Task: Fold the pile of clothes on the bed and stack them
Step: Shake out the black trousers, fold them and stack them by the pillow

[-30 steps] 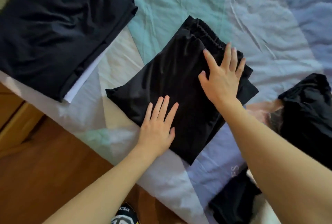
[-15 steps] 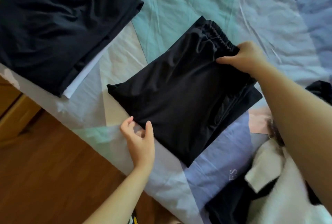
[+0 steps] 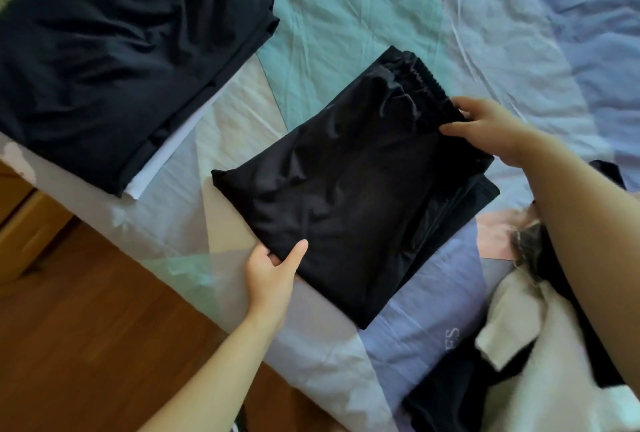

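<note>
Folded black trousers (image 3: 346,185) with an elastic waistband lie in the middle of the bed. My left hand (image 3: 273,272) grips their near edge, thumb on top and fingers tucked beneath. My right hand (image 3: 491,128) holds the far right edge by the waistband, its thumb on top of the cloth. At the upper left sits a stack of folded clothes (image 3: 114,57), dark cloth on top with a white layer showing below. A pile of unfolded clothes (image 3: 519,355), cream and black, fills the lower right, partly behind my right arm.
The bed sheet (image 3: 398,8) is wrinkled, in teal, lilac and grey patches. The bed's edge runs diagonally from the left to the bottom middle, with wooden floor (image 3: 86,345) below it. A wooden cabinet (image 3: 20,223) stands at the left edge.
Both hands lay flat pressing the trousers one second ago. They have since slid to opposite edges and taken hold, the left hand's fingers going under the near edge.
</note>
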